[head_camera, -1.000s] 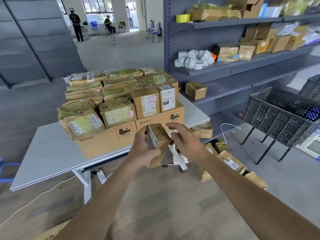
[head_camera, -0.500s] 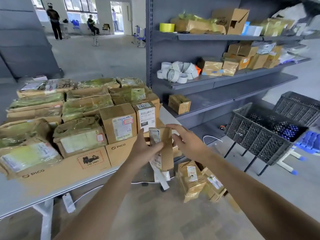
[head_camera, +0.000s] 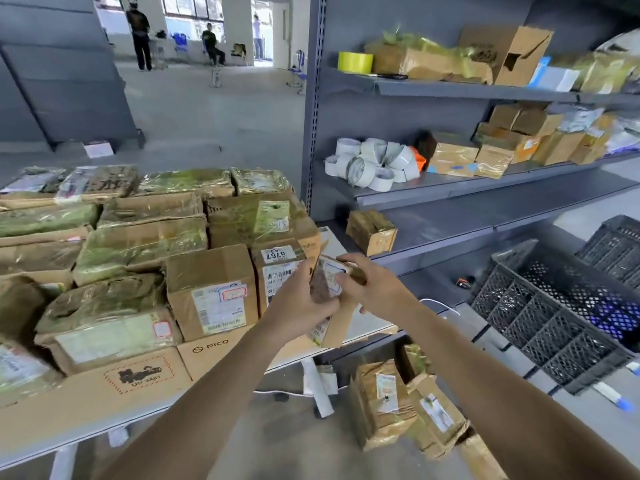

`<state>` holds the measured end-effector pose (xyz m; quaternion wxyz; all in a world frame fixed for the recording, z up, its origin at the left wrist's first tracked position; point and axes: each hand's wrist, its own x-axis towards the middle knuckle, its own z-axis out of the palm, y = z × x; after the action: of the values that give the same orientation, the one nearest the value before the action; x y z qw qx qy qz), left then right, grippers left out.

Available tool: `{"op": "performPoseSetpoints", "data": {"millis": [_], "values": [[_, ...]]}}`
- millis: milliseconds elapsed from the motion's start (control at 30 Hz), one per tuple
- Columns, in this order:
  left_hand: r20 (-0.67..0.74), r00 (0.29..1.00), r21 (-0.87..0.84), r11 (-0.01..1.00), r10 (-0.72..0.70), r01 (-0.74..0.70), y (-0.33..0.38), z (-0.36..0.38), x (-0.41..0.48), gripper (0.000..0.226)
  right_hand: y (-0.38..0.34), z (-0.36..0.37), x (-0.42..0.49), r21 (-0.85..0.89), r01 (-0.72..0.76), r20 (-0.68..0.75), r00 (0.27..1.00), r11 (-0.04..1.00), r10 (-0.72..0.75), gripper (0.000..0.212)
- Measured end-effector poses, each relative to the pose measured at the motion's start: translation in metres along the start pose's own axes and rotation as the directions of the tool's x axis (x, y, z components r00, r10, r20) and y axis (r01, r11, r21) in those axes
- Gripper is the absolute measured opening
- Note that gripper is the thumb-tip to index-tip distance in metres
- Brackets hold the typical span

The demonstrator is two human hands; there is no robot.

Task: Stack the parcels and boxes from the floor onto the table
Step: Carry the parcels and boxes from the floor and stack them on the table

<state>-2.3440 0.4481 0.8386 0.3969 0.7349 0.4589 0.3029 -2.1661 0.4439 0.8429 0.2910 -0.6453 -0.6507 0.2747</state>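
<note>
You hold a small taped parcel point(head_camera: 329, 282) upright between both hands, at the right end of the stack point(head_camera: 138, 258) on the tabletop point(head_camera: 363, 325). Your left hand point(head_camera: 298, 306) wraps its near side, fingers clenched around it; your right hand point(head_camera: 375, 289) clasps its top and far side. It is brown cardboard under glossy tape, with a white label facing you. More parcels point(head_camera: 398, 407) lie on the floor below.

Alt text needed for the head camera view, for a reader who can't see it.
Both hands, left hand and right hand, hold a small parcel at the right end of a table stacked with cardboard boxes. More parcels lie on the floor below.
</note>
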Motion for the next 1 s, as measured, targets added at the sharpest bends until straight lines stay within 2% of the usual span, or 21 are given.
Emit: {"op": "performPoseSetpoints", "data": {"millis": [67,167,233,333,400,467,667,800,1000], "values": [[-0.116,0.992,0.124,0.991,0.057,-0.042,0.001,0.001,0.011,0.050,0.007,-0.003,0.018,-0.058,0.004,-0.032,0.999,0.998,-0.006,0.036],[-0.318,0.941,0.333,0.943,0.113,-0.001,0.001,-0.004,0.025,0.034,0.020,-0.003,0.043,-0.151,0.034,-0.028,0.999,0.988,-0.039,0.037],[-0.333,0.935,0.513,0.855,0.122,0.072,-0.004,-0.009,0.035,0.031,0.027,0.000,0.055,-0.144,0.093,-0.020,0.995,0.985,-0.097,0.040],[-0.275,0.961,0.693,0.690,-0.015,0.209,-0.013,-0.011,0.045,0.040,0.033,0.009,0.068,-0.138,0.203,0.011,0.979,0.969,-0.204,0.045],[-0.256,0.965,0.734,0.638,-0.058,0.233,-0.019,-0.009,0.046,0.047,0.034,0.018,0.073,-0.218,0.265,0.032,0.964,0.939,-0.265,0.048],[-0.258,0.965,0.756,0.614,-0.039,0.227,-0.025,-0.008,0.045,0.051,0.034,0.027,0.075,-0.273,0.291,0.041,0.956,0.917,-0.292,0.050],[-0.228,0.974,0.790,0.588,0.013,0.177,-0.032,-0.011,0.043,0.054,0.031,0.040,0.084,-0.302,0.322,0.096,0.947,0.897,-0.307,0.062],[-0.216,0.975,0.796,0.586,0.040,0.152,-0.038,-0.012,0.044,0.054,0.035,0.034,0.086,-0.238,0.307,0.175,0.947,0.921,-0.270,0.069],[-0.201,0.978,0.825,0.549,0.059,0.137,-0.043,-0.011,0.044,0.058,0.036,0.043,0.082,-0.211,0.287,0.130,0.956,0.935,-0.264,0.075]]}}
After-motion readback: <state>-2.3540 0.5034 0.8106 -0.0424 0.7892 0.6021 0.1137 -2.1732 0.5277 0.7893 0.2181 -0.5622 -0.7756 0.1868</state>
